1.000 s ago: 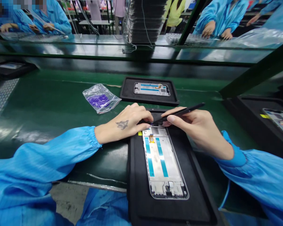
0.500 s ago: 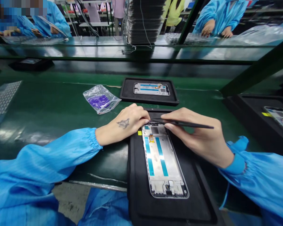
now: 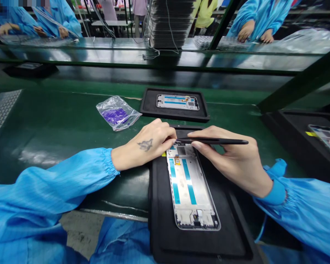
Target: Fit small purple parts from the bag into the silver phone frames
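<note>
A silver phone frame (image 3: 194,183) with blue adhesive strips lies in a black foam tray (image 3: 167,238) in front of me. Black tweezers (image 3: 222,141) are gripped between the thumb and fingers of my right hand (image 3: 236,161), their tip pointing left over the frame's top end. My left hand (image 3: 154,141) is at the frame's top left corner, thumb and forefinger pinched together right at the tweezer tip. Whatever is between those fingers is too small to tell. A small orange flex cable (image 3: 177,160) sits on the frame's upper part.
Behind my hands lies another tray (image 3: 145,106) with a phone frame (image 3: 177,102). A clear bag (image 3: 118,113) with purple contents lies left of it. Another tray (image 3: 291,128) is at the right; a sheet of small parts (image 3: 2,110) at far left. Co-workers in blue sit across the bench.
The tweezers have levelled slightly and their tip now meets my left fingertips. My left hand has shifted slightly right. The whole view has moved a little.
</note>
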A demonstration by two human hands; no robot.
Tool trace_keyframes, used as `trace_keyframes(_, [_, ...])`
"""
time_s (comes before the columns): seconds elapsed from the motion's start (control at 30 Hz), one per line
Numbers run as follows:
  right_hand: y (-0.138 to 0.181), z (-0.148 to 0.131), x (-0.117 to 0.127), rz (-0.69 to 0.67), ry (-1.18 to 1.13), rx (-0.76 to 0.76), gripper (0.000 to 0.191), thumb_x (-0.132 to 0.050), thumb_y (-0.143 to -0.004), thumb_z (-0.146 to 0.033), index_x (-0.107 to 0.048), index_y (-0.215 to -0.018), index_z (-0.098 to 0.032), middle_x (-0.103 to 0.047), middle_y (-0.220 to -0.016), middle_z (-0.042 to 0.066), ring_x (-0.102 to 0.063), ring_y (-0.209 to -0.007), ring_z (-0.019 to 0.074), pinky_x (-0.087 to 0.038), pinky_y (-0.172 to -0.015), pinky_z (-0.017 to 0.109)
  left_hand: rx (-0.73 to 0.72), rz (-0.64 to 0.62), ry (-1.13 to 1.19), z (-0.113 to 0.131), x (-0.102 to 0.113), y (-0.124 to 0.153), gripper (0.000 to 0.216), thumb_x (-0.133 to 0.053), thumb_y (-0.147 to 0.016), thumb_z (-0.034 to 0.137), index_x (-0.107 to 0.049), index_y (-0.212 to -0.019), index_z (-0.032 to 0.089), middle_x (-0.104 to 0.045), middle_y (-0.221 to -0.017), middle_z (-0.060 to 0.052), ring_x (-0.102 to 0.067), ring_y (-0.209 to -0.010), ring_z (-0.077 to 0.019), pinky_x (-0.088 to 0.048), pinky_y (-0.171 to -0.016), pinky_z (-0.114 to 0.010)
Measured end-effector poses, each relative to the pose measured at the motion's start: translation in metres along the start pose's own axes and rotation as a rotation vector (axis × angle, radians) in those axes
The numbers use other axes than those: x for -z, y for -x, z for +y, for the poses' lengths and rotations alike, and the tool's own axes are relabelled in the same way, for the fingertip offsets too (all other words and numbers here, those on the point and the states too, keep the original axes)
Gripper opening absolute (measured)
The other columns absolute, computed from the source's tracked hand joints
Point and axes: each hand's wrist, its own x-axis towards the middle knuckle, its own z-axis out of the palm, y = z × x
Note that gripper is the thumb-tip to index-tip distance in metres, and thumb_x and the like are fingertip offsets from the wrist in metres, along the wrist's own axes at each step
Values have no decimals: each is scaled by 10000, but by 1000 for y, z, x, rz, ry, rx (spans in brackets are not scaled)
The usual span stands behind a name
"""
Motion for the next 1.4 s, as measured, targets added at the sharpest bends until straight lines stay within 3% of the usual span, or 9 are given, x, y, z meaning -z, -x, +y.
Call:
trace_keyframes(0.3, [-3,-1,0,-13,-28,-20,131,-670,-927,-213,-748,-1030,-236,-774,-948,36,-737,-845,199,-576,-754,324,-11,-5,-15,2,1,-1,160,-558,-997,213,-685,-918,155,-693,-889,-36,-568,-854,-190,-440,-776,-323])
trace_keyframes(0.53, [-4,8,-1,-88,-56,54,121,-672,-923,-176,-724,-1029,-200,-759,-926,50,-714,-819,182,-561,-732,314,2,-3,-29,-6,6,-1,193,-538,-1013,217,-717,-1062,162,-723,-1012,-50,-589,-958,-209,-451,-877,-346])
trace_keyframes(0.67, [-5,12,-3,-149,-73,118,142,-663,-926,-167,-709,-1057,-200,-764,-958,65,-713,-871,205,-571,-761,337,-7,-82,-35,-9,7,-1,193,-546,-1002,188,-726,-1071,171,-710,-1025,-46,-576,-958,-214,-431,-886,-361])
trace_keyframes(0.87, [-4,9,-3,-169,-28,181,190,-649,-927,-144,-676,-1098,-220,-755,-970,77,-706,-878,232,-579,-764,380,-8,-102,-9,-10,4,1,204,-540,-1008,214,-723,-1091,179,-685,-1027,-51,-552,-987,-223,-415,-920,-377])
trace_keyframes(1.4, [-3,3,-6,-144,126,313,201,-660,-916,-111,-651,-1113,-149,-725,-955,91,-691,-844,199,-579,-734,320,-49,-72,11,-11,1,0,176,-557,-989,198,-719,-1053,178,-679,-982,-41,-547,-928,-206,-423,-865,-349])
